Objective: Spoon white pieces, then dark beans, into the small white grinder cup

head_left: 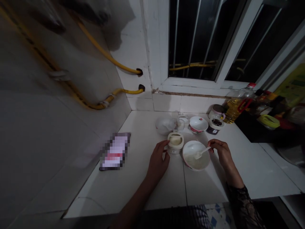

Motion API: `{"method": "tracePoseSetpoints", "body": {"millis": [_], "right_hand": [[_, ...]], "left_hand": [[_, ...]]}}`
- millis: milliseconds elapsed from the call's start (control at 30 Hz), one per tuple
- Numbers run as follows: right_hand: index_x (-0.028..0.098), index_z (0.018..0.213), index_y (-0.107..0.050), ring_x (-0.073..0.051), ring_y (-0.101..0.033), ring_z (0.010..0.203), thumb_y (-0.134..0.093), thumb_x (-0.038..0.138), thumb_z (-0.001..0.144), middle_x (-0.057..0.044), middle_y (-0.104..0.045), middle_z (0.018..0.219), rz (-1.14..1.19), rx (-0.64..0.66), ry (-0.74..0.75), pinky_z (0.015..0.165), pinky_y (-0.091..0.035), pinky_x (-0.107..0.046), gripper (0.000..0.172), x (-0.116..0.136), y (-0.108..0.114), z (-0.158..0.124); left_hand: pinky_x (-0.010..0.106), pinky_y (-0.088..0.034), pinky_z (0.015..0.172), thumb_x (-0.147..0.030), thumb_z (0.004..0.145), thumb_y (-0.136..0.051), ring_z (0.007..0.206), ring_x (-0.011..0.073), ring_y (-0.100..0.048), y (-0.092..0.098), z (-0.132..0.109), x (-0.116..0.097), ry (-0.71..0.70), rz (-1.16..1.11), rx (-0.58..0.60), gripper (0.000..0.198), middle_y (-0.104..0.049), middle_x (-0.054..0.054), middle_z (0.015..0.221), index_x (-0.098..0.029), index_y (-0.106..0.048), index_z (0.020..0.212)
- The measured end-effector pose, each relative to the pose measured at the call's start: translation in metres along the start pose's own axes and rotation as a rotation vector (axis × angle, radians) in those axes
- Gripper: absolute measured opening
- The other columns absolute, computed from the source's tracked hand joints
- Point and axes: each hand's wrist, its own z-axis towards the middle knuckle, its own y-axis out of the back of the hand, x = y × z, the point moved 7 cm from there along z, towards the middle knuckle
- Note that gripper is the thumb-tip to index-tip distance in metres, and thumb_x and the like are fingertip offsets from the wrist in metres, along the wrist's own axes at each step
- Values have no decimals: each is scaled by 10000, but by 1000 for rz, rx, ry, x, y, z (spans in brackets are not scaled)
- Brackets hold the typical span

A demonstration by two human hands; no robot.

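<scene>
My right hand (219,150) pinches the handle of a small white spoon (202,153). The spoon's head dips into a white bowl (187,149), where a pale, whitish substance (195,161) covers the bottom; I cannot make out what it is. To the bowl's left stands a squat seasoning jar (175,147) with a cream-coloured rim and pale contents. My left hand (160,158) reaches the jar's left side with its fingertips at the rim, thumb and fingers apart.
Behind stand a clear bowl (163,125), a second white bowl (198,123) and a dark-filled jar (215,126). An oil bottle (232,109) stands at the back right. A phone (116,150), partly blurred, lies at the left. Yellow pipes (95,105) run along the wall.
</scene>
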Motion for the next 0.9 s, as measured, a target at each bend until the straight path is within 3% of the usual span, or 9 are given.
{"method": "tracePoseSetpoints", "body": {"millis": [200, 333, 433, 500, 633, 700, 767, 900], "right_hand": [[189, 591, -647, -148, -460, 482, -593, 266, 603, 16, -518, 451, 136, -43, -38, 539, -369, -289, 95, -8, 3, 4], [188, 687, -665, -158, -524, 546, -633, 289, 678, 6, -593, 528, 171, -73, 62, 602, -427, -293, 106, 9, -9, 3], [202, 789, -653, -175, -576, 611, -591, 340, 808, -4, -635, 613, 52, -116, 249, 645, -455, -312, 153, 33, -23, -1], [214, 844, -648, -191, -608, 689, -533, 294, 874, -21, -674, 692, -132, -118, 466, 725, -467, -346, 144, 52, -38, -8], [227, 932, -648, -192, -621, 760, -462, 89, 839, -31, -726, 819, -554, 78, 989, 935, -402, -443, 249, 76, -75, -35], [228, 978, -642, -188, -626, 754, -448, 50, 821, -30, -733, 850, -632, 92, 1089, 958, -390, -458, 307, 77, -77, -42], [235, 975, -642, -191, -634, 743, -449, 68, 847, -28, -728, 836, -604, 15, 1054, 953, -401, -465, 285, 76, -66, -40], [242, 880, -652, -227, -639, 784, -498, 222, 909, -34, -694, 731, -384, -208, 793, 863, -464, -435, 158, 61, -31, -28]], "left_hand": [[327, -597, 819, -55, 764, -446, 1062, 189, -614, 1, 1, 0, 3, -3, 15, 511, -586, 84, 1204, -225, -537, 1237], [334, -592, 834, -58, 775, -446, 1080, 192, -609, 1, 1, -1, 5, -2, 28, 502, -584, 84, 1208, -223, -534, 1241], [334, -593, 828, -55, 770, -446, 1075, 192, -611, 1, 1, 0, 7, 0, 23, 507, -584, 83, 1203, -223, -533, 1240], [327, -595, 819, -50, 759, -445, 1066, 189, -614, 1, 1, 0, 1, -2, 17, 516, -586, 83, 1195, -223, -534, 1237], [319, -596, 813, -52, 760, -437, 1051, 185, -617, 1, 1, 0, -13, 4, 6, 510, -590, 85, 1178, -222, -536, 1230], [324, -595, 821, -52, 756, -439, 1049, 184, -618, 0, 1, 0, -8, 5, 6, 510, -589, 84, 1182, -224, -537, 1227], [329, -594, 831, -50, 751, -440, 1055, 185, -616, 0, 0, 1, 3, 1, 3, 518, -586, 84, 1193, -227, -539, 1227], [326, -595, 822, -48, 750, -436, 1063, 187, -612, 0, 0, 2, 9, -1, -2, 528, -585, 80, 1200, -232, -541, 1235]]}}
